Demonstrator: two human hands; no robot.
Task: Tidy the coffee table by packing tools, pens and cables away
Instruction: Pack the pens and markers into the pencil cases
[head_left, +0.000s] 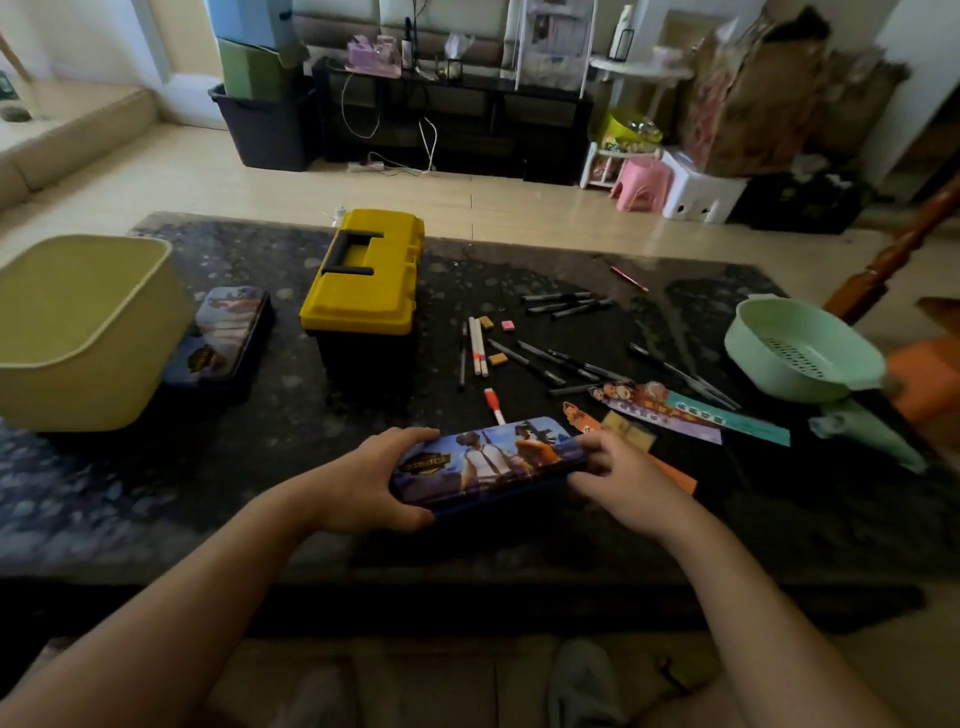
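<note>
Two bare forearms, uncovered as far as seen, bare left hand (363, 483), bare right hand (618, 483), blurred pale grey footwear (582, 680) low between them

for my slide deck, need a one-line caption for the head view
Left hand and right hand grip a printed blue pencil tin near scattered black pens

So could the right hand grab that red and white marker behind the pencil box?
Probably not yet: the right hand is gripping the pencil box together with the left hand. The marker lies uncovered just past the box, so once the hand lets go, the way looks free.
</note>
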